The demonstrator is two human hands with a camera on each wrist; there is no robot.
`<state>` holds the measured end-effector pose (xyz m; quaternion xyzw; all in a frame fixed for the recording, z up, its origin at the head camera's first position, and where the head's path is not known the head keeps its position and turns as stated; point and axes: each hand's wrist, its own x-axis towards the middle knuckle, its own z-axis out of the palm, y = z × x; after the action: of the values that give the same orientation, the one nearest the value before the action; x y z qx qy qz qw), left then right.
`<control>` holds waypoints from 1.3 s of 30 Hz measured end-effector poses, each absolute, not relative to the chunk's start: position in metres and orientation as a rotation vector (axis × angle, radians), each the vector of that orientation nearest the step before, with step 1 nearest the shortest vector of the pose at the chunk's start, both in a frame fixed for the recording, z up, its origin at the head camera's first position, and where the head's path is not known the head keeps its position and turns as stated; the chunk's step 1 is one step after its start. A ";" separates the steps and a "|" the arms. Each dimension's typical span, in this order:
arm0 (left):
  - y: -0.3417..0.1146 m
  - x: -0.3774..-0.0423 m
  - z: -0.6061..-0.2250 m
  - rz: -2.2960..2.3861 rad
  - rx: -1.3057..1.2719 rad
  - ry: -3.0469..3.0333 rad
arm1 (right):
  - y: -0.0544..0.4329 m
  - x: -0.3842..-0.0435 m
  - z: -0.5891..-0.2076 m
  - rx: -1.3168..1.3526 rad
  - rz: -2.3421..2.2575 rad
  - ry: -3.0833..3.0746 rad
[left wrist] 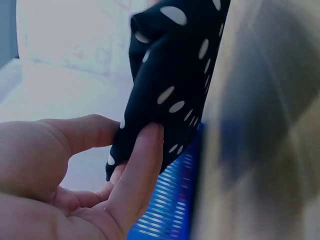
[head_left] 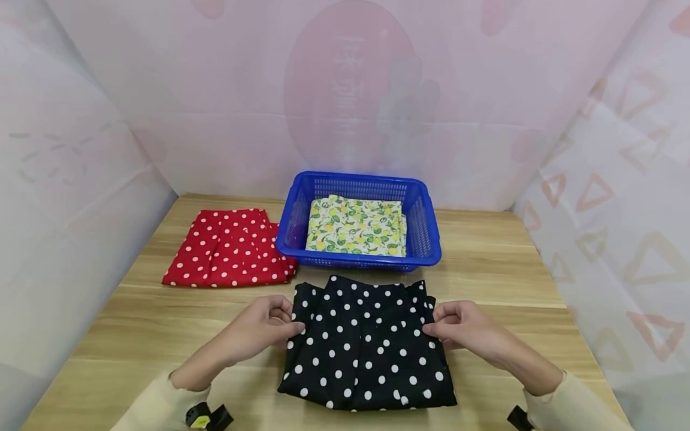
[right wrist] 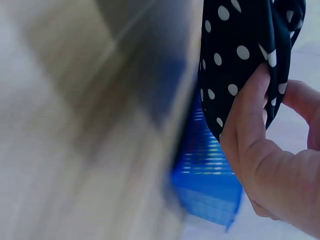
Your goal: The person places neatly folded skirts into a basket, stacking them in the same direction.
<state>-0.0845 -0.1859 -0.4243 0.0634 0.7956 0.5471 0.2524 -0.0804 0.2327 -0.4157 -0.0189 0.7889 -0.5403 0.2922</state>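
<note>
A folded black cloth with white polka dots (head_left: 369, 353) is stretched between my two hands at the front of the table. My left hand (head_left: 262, 326) pinches its left edge, thumb on top and fingers behind. On the opposite edge, my right hand (head_left: 468, 330) pinches it the same way. Both wrist views show the black cloth (left wrist: 170, 75) (right wrist: 240, 55) between thumb and fingers, standing off the wooden surface. Behind it is a blue plastic basket (head_left: 360, 261), in which a folded lemon-print cloth (head_left: 356, 226) lies flat.
To the basket's left lies a folded red polka-dot cloth (head_left: 226, 248), its right end against or under the basket's rim. The wooden table (head_left: 485, 251) is bounded by pale printed sheets (head_left: 226, 78) at the back and sides.
</note>
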 end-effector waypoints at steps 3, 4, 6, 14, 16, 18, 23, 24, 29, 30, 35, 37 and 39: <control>-0.191 -0.080 -0.406 1.497 0.234 2.159 | 0.235 -0.077 -0.399 -0.110 -1.471 2.078; -0.192 -0.080 -0.399 1.506 0.258 2.155 | 0.236 -0.077 -0.393 -0.128 -1.480 2.073; -0.194 -0.081 -0.387 1.528 0.300 2.163 | 0.237 -0.079 -0.381 -0.156 -1.485 2.085; -0.194 -0.116 -0.349 1.548 0.292 2.289 | 0.240 -0.115 -0.344 -0.151 -1.468 2.202; -0.192 -0.132 -0.342 1.517 0.278 2.346 | 0.241 -0.131 -0.338 -0.141 -1.468 2.238; -0.190 -0.149 -0.339 1.488 0.256 2.397 | 0.241 -0.149 -0.334 -0.133 -1.471 2.264; -0.186 -0.195 -0.339 1.470 0.136 2.449 | 0.238 -0.192 -0.330 -0.121 -1.468 2.322; -0.185 -0.203 -0.340 1.467 0.107 2.455 | 0.237 -0.200 -0.330 -0.120 -1.482 2.330; -0.179 -0.243 -0.350 1.497 0.056 2.487 | 0.234 -0.235 -0.336 -0.090 -1.501 2.384; -0.178 -0.250 -0.352 1.507 0.052 2.488 | 0.234 -0.241 -0.338 -0.077 -1.490 2.398; -0.174 -0.277 -0.365 1.499 0.063 2.545 | 0.228 -0.265 -0.347 -0.017 -1.405 2.468; -0.173 -0.285 -0.369 1.482 0.067 2.582 | 0.224 -0.272 -0.351 -0.007 -1.385 2.481; -0.172 -0.291 -0.373 1.464 0.067 2.618 | 0.220 -0.278 -0.355 -0.006 -1.373 2.499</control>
<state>-0.2909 -0.1720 -0.3732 0.0224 0.8704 0.4868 0.0706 -0.2781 0.2204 -0.3552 -0.0021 0.8671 -0.4766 0.1447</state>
